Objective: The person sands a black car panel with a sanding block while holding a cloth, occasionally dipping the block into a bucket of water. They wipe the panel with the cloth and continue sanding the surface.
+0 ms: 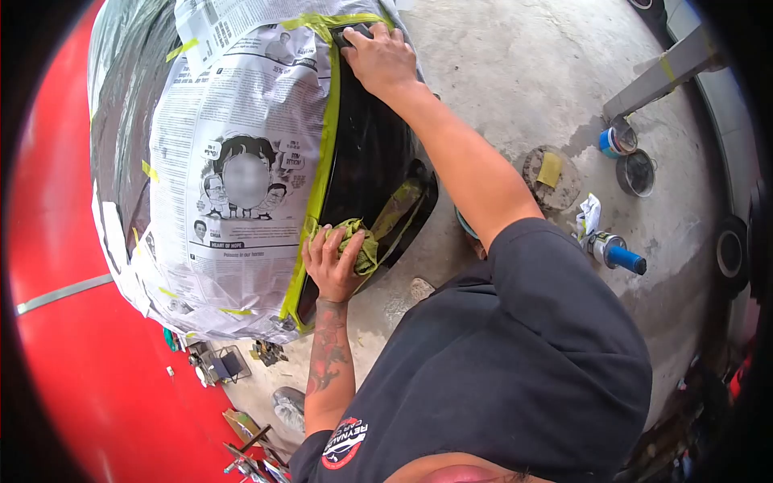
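Head view: left hand (332, 264) clutches green cloth (368, 251) by the taped edge (326, 161); right hand (383, 60), loosely spread, touches black panel (362, 137), open floor (499, 64) beside.

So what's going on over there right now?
A person is working at a glossy dark panel. Their left hand holds a crumpled green cloth at the panel's lower part, while their right hand rests at its upper end, fingers spread. Beside the panel, newspaper is in place, edged with yellow-green tape. A blue can and a dark bucket stand on the concrete floor, away from the hands.
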The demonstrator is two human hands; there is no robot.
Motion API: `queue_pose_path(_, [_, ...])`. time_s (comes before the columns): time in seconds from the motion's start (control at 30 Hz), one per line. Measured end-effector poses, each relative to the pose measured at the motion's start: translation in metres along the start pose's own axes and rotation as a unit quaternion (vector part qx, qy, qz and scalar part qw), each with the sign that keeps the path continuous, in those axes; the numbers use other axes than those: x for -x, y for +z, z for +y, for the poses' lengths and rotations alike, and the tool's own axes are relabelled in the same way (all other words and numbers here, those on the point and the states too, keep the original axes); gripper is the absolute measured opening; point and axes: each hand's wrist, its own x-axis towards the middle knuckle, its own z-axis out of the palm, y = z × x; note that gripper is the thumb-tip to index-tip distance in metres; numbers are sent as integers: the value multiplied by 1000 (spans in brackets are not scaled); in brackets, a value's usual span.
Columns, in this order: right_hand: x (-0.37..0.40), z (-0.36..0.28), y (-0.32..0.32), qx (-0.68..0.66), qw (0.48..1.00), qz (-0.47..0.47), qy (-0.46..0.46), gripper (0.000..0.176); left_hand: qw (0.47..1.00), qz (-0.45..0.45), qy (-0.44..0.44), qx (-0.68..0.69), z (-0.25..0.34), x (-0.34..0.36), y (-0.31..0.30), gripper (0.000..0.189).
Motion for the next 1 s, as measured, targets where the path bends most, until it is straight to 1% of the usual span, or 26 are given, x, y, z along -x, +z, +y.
queue_pose_path(0.07, [12,-3,-6,-28,999,20,-9,37,999,6,-27,16,2,1,-2,48])
queue_pose_path(0.17, [18,4,-12,-28,1000,5,1,36,999,0,-35,23,8,-2,2,46])
queue_pose_path(0.2, [6,2,-9,-31,999,-9,2,36,999,1,-33,16,5,-2,3,46])
queue_pose_path(0.33, [-33,-4,5,-37,999,-11,20,38,999,1,-36,17,7,-3,1,45])
queue_pose_path(0.43, [-32,6,-6,-36,997,-49,40,40,999,5,-38,12,7,-4,3,45])
queue_pose_path(0.53, [-34,16,-4,-61,989,-44,128,39,999,9,-39,1,6,-1,6,43])
queue_pose_path(0.63, [-36,-1,-5,-57,994,-48,75,38,999,10,-44,2,8,-2,5,42])
queue_pose_path(0.67, [-32,-5,-1,-46,997,-36,48,37,999,10,-46,4,8,-3,5,42])
queue_pose_path(0.77, [-39,15,-3,-45,995,-51,76,38,999,-4,-45,-3,7,-2,4,40])
queue_pose_path(0.8, [-41,21,-5,-50,990,-50,119,38,999,-2,-44,-5,6,-1,5,40])
queue_pose_path(0.9, [-40,16,-2,-40,987,-59,143,39,999,0,-43,-8,6,0,6,39])
queue_pose_path(0.93, [-34,11,-3,-57,989,-65,120,39,999,0,-42,-8,7,0,6,39])
queue_pose_path(0.97, [-27,7,-5,-61,994,-48,79,40,999,1,-40,-9,6,-1,6,39])
queue_pose_path(1.0, [-26,13,-5,-79,994,-43,61,40,999,1,-38,-11,5,-3,7,39])
